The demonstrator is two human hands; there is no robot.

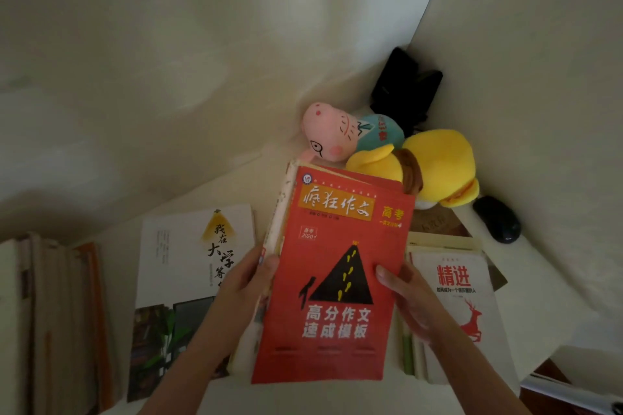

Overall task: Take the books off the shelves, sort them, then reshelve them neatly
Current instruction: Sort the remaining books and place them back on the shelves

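Here both hands hold a stack [279, 212] topped by the red book [333, 280]. The left hand [242, 290] has fingers curled round its left edge, and the right hand [414, 300] pinches the right edge. It hangs over the table [546, 280], between the white book [182, 246] and the deer book [465, 296]. The likely risk is that loosely squared lower books slip out, or that the far end knocks the yellow plush [435, 165].

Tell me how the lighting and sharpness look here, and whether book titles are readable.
Head view: dim, warm light, soft shadows on the wall; wide-angle bending at the edges; the red book shows a clear large title but blurred small print; the black things in the corner lose detail.
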